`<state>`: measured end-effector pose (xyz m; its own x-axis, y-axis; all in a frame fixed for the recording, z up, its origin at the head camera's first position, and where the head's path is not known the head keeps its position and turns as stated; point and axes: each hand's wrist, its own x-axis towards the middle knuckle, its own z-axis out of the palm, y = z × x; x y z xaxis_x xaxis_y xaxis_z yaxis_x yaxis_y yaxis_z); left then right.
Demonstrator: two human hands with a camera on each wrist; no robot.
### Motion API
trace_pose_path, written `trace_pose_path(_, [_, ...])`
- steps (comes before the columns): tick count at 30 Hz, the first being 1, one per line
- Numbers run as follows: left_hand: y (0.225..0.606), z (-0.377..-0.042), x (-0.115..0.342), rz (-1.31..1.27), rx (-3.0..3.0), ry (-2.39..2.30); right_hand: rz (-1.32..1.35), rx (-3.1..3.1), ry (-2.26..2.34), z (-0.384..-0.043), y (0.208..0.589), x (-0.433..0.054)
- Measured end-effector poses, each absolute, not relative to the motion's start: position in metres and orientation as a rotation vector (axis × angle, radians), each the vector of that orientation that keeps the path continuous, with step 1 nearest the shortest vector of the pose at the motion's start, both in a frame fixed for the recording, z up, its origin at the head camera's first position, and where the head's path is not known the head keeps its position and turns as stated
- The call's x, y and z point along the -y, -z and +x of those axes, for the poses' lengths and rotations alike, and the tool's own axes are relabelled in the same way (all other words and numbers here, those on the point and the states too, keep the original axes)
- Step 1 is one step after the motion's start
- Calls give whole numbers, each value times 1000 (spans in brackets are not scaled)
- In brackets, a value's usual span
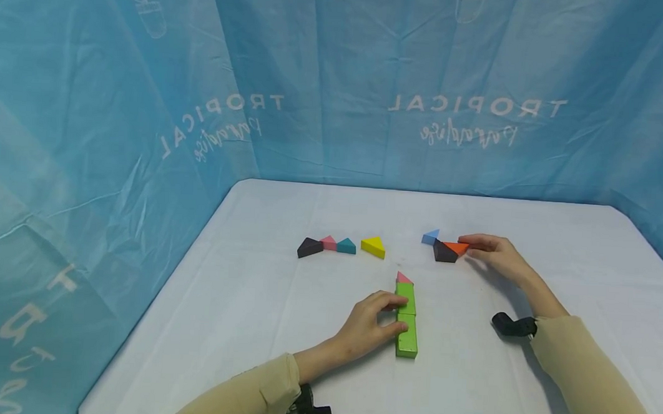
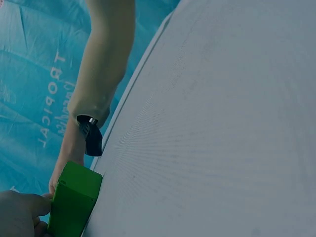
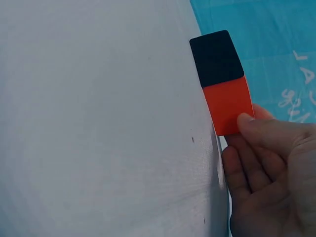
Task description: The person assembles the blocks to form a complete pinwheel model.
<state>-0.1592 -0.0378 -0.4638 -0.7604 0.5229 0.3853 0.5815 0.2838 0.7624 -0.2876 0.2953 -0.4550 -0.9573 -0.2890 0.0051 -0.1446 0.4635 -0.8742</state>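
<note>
My left hand point(image 1: 366, 324) touches the left side of two green rectangular blocks point(image 1: 406, 336) laid end to end. Its index fingertip is over the far block and its thumb is on the near one. In the left wrist view the thumb meets the side of a green block point(image 2: 74, 197). A pink triangular block point(image 1: 403, 278) caps their far end. Farther right, my right hand point(image 1: 494, 256) pinches an orange triangular block point(image 1: 455, 246), thumb on one face and fingers behind. The orange block point(image 3: 228, 106) lies against a black block point(image 3: 217, 58).
A light blue block point(image 1: 430, 237) touches the far left of the black one. Toward the left, a row holds a black block point(image 1: 309, 248), a pink block point(image 1: 328, 242) and a teal block point(image 1: 347, 246). Beside it lies a yellow triangle point(image 1: 373, 247). Blue curtains surround the white table point(image 1: 238, 277).
</note>
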Motion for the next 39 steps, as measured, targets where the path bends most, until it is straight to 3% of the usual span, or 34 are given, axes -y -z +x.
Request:
trace_pose_path(21, [464,-159,37,-1081,2460,1500,-258,-2717,1549,-286,461,-294])
trace_pose_path(39, [465,-160,38,-1074,2471,1485,-136,-2652,1768,-267,426,-269])
